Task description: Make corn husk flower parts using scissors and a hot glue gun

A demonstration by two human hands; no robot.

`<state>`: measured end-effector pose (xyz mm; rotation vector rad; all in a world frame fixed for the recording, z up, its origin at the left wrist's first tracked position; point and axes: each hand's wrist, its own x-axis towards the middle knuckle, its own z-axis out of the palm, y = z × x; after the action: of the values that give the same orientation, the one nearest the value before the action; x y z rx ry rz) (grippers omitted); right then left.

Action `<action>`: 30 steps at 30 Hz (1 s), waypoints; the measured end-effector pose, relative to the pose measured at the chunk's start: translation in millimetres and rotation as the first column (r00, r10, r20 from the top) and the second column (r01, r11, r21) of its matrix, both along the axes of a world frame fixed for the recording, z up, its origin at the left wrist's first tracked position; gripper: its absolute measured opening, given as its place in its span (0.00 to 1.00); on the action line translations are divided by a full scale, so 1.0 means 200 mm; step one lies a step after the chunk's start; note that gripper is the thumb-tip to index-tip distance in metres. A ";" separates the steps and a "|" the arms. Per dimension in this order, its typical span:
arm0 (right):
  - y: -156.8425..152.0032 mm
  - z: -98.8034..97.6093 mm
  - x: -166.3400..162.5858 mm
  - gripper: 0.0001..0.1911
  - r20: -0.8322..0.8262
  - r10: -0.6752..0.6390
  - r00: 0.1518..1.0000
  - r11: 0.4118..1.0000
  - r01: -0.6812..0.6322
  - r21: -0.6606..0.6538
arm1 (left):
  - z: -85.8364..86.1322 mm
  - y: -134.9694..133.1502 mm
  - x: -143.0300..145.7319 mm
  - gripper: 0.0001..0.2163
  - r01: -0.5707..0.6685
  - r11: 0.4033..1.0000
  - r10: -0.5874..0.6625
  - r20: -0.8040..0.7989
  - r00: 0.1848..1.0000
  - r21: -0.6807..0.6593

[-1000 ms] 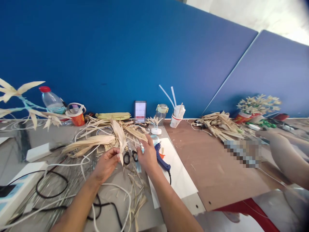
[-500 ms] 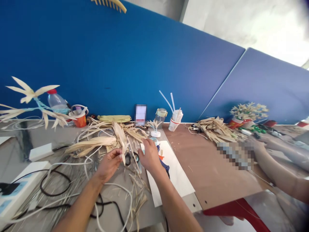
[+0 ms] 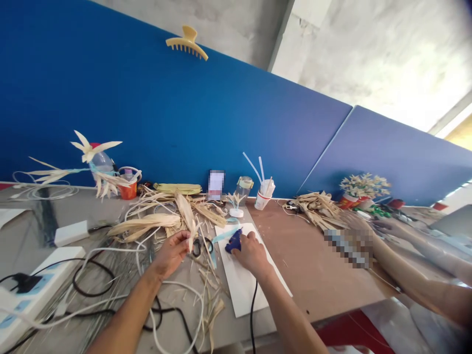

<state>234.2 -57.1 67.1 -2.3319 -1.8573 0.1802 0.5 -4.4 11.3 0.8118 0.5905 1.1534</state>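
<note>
Between the thumb and fingers of my left hand [image 3: 172, 254] is the tip of a pale dried corn husk [image 3: 186, 212]. My right hand [image 3: 252, 253] grips a blue glue gun [image 3: 235, 241] over a white board [image 3: 236, 295]; its black cord [image 3: 252, 314] runs down toward the table edge. Black-handled scissors [image 3: 197, 247] lie between my hands. Light blue tape or ribbon [image 3: 225, 235] crosses the board's far left corner. Loose husks [image 3: 147, 223] are heaped behind my left hand. A small husk flower [image 3: 236, 199] stands on a white round base beyond the board.
White power strips [image 3: 55, 263] and tangled cables [image 3: 92, 275] lie at left, near thin wires. A wire-stemmed husk flower [image 3: 88, 147] leans by a bottle. Along the blue partition stand a phone [image 3: 216, 184], jar [image 3: 244, 186] and cup [image 3: 264, 194]. Another person's arms [image 3: 401, 265] reach in at right.
My right hand has moved right from beside the scissors and taken hold of the glue gun, lifting or turning it. My left hand still holds the husk. The view has tilted upward.
</note>
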 end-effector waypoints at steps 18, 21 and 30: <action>0.20 -0.14 -0.52 0.05 -0.949 0.281 0.141 0.959 0.001 0.284 | 0.06 -0.04 0.03 0.12 0.015 1.000 -0.014 0.026 1.000 -0.016; 0.20 -0.17 -0.52 0.06 -0.941 0.313 0.128 0.946 0.045 0.321 | 0.06 -0.04 0.04 0.11 -0.005 1.000 0.005 0.022 1.000 -0.001; 0.18 -0.20 -0.55 0.08 -0.958 0.286 -0.013 0.954 0.093 0.284 | 0.04 -0.04 0.06 0.10 -0.081 0.997 0.081 -0.018 0.997 0.007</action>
<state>124.1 -20.2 27.4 -1.0237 -1.0126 1.1984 12.9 -12.2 20.3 0.8105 0.6402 1.2235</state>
